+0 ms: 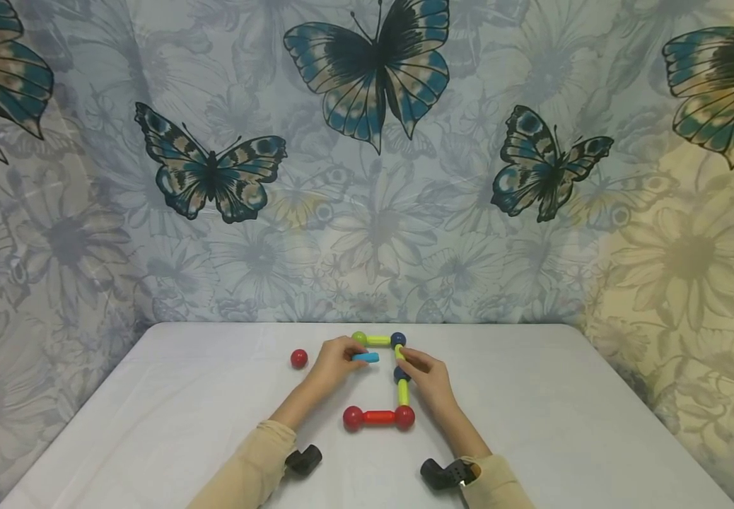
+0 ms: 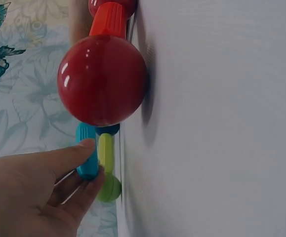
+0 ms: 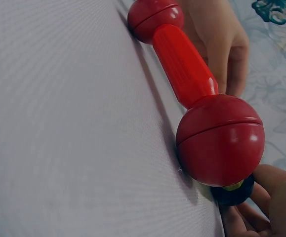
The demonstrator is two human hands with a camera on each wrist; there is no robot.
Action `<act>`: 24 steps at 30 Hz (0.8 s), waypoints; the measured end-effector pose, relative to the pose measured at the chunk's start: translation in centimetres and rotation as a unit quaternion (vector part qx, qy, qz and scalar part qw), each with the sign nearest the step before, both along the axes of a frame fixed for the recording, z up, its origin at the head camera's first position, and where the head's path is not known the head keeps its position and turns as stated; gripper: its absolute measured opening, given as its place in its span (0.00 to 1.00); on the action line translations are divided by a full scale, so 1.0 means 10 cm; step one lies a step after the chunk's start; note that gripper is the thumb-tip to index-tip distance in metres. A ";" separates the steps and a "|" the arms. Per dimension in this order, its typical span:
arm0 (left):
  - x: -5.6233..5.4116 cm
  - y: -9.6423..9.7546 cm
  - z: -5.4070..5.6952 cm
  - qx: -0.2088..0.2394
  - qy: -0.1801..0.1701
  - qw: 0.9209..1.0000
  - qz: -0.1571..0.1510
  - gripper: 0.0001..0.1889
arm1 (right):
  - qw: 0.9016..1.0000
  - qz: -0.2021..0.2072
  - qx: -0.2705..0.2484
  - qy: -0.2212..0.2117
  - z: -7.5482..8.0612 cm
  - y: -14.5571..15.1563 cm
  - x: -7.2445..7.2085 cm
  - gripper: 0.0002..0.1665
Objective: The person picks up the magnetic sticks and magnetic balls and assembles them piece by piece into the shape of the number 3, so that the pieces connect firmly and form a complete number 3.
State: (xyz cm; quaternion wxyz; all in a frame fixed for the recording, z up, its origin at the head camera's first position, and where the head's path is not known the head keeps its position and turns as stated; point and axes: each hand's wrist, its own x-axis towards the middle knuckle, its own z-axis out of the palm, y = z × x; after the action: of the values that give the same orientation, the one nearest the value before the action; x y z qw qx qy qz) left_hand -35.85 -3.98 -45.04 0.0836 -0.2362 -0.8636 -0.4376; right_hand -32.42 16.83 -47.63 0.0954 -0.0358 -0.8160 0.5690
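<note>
My left hand (image 1: 335,362) pinches a short light-blue rod (image 1: 365,358) between thumb and fingers, raised beside a chain of balls and rods. The chain runs from a green ball (image 1: 358,338) through a yellow-green rod (image 1: 377,341) to a dark blue ball (image 1: 398,340), then down the right side. There my right hand (image 1: 432,378) grips the upper right yellow-green rod (image 1: 399,351), its thumb partly covering a second dark blue ball (image 1: 399,377). Another yellow-green rod (image 1: 403,393) leads to a red ball (image 1: 404,418), joined by a red rod (image 1: 379,418) to a second red ball (image 1: 353,418).
A loose red ball (image 1: 299,358) lies left of my left hand on the white-covered table (image 1: 182,396). Behind the table's far edge hangs a butterfly-patterned cloth (image 1: 380,268). Black wrist cameras sit on both wrists, the left camera (image 1: 304,461) close to the table.
</note>
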 end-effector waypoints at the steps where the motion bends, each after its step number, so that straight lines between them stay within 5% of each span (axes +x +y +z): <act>1: 0.00 0.01 -0.01 -0.003 0.000 1.000 -0.004 0.09 | 1.000 0.000 -0.003 -0.002 0.00 0.00 0.00 0.22; 13: 0.04 0.18 -0.03 -0.048 -0.012 0.998 -0.044 0.07 | 1.000 0.010 -0.011 0.005 0.01 0.02 -0.01 0.22; 24: 0.06 0.25 -0.05 -0.069 -0.022 0.996 -0.043 0.08 | 1.000 0.011 -0.013 0.008 0.01 0.03 0.00 0.21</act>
State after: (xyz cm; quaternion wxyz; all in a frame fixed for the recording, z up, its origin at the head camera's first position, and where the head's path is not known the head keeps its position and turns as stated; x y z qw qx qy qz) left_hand -35.20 -1.53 -45.52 0.0294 -0.2685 -0.8826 -0.3848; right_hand -32.46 17.09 -47.49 0.0950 -0.0237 -0.8084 0.5805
